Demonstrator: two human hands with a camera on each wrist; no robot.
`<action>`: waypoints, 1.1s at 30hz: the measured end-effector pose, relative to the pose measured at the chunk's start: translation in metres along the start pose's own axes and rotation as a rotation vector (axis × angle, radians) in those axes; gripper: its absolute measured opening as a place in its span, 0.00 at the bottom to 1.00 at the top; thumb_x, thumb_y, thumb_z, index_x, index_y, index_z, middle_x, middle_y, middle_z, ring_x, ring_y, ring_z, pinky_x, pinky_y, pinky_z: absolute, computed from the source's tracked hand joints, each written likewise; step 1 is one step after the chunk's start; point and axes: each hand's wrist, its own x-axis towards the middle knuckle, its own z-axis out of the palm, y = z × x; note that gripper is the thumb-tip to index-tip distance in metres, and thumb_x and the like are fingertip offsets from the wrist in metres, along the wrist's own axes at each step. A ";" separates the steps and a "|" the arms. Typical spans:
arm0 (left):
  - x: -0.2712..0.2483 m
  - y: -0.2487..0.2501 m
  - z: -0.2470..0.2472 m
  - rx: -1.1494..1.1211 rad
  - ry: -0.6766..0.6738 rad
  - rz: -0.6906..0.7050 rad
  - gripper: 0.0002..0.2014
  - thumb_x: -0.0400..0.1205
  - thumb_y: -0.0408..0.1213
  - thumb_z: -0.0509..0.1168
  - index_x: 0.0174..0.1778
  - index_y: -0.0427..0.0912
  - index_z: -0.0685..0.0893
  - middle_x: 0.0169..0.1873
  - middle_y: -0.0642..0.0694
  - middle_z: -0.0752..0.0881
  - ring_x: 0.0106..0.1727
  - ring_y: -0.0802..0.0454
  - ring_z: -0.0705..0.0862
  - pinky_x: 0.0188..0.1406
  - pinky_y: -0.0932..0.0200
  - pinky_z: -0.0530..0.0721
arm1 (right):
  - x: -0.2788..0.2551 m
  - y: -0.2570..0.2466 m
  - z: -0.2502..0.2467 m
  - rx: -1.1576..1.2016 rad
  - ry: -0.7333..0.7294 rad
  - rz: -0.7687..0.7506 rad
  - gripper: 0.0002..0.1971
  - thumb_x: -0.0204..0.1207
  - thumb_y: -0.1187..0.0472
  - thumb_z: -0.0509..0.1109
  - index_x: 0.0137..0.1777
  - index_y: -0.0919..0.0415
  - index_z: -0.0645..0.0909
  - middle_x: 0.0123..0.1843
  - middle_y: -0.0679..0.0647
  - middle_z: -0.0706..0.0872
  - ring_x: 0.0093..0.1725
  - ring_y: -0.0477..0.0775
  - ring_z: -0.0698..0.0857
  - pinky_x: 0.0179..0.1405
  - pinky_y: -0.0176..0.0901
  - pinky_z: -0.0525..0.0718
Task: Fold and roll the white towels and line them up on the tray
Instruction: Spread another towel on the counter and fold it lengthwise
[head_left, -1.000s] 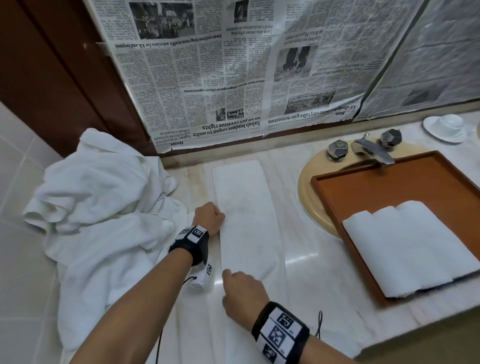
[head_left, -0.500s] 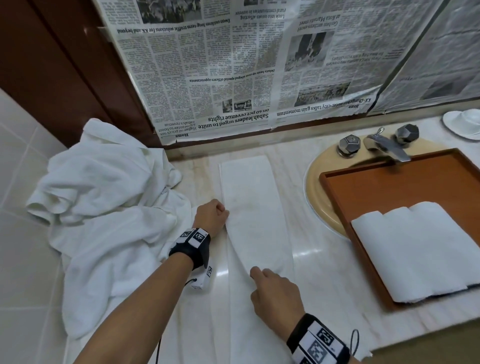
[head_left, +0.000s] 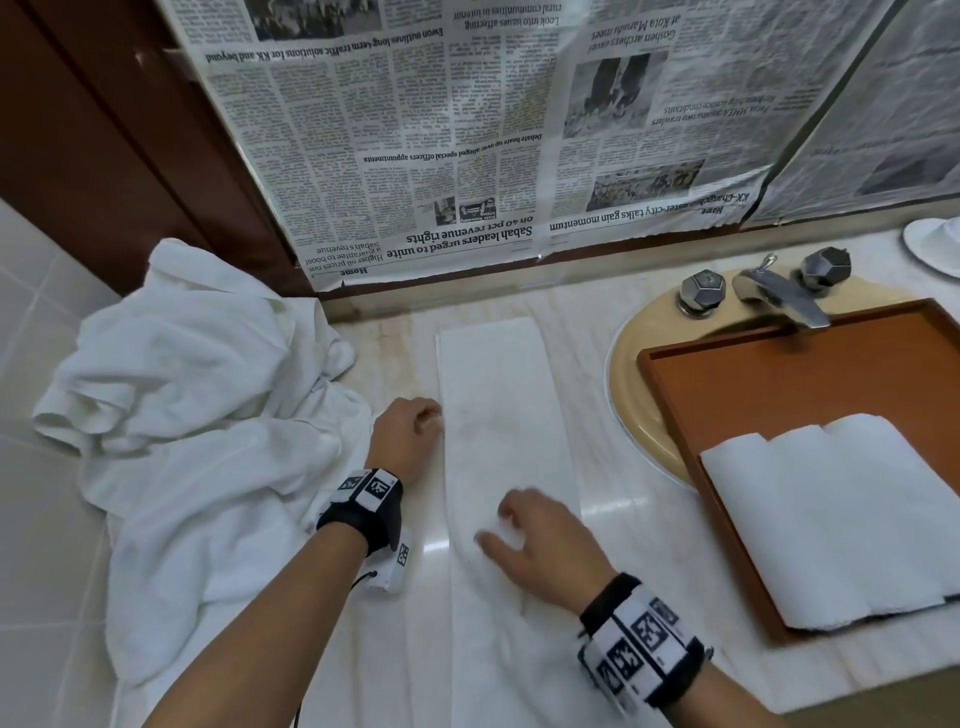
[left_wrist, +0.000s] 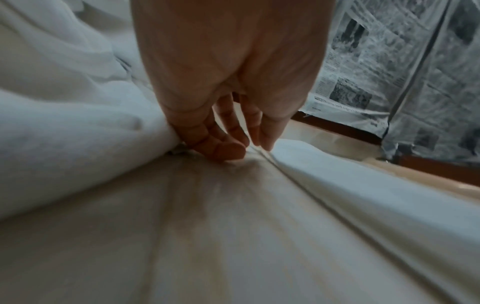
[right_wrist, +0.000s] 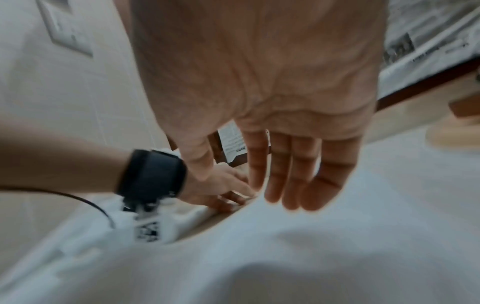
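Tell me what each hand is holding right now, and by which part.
The left hand pinches the folded towel at its left edge. The right hand, fingers straight, holds nothing.

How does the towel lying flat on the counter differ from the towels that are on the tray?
The flat towel is folded into one long narrow strip, not rolled; the towels on the tray are already rolled, side by side. The flat towel lies on the marble counter; the rolled ones sit in the brown tray. The left hand is at the flat towel's edge and the right hand is over it; nothing touches the rolled ones. Both are white.
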 end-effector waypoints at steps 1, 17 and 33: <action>0.001 -0.001 0.001 0.023 0.003 0.024 0.11 0.81 0.37 0.66 0.58 0.49 0.87 0.54 0.47 0.84 0.53 0.47 0.83 0.55 0.61 0.74 | 0.013 0.008 -0.003 -0.023 0.098 -0.043 0.27 0.78 0.35 0.58 0.67 0.54 0.75 0.60 0.48 0.78 0.61 0.52 0.78 0.58 0.47 0.77; 0.015 0.009 0.018 0.489 -0.204 -0.065 0.27 0.90 0.55 0.37 0.86 0.65 0.39 0.85 0.66 0.38 0.87 0.43 0.38 0.83 0.33 0.47 | 0.158 0.078 -0.038 -0.426 0.015 0.097 0.32 0.87 0.40 0.37 0.86 0.48 0.32 0.85 0.41 0.28 0.85 0.51 0.31 0.84 0.59 0.34; 0.074 0.026 0.013 0.343 -0.152 -0.189 0.28 0.90 0.53 0.38 0.87 0.62 0.40 0.86 0.65 0.39 0.87 0.41 0.37 0.81 0.27 0.42 | 0.209 0.064 -0.051 -0.415 0.059 0.061 0.31 0.88 0.43 0.38 0.87 0.52 0.35 0.87 0.44 0.32 0.86 0.52 0.34 0.84 0.61 0.37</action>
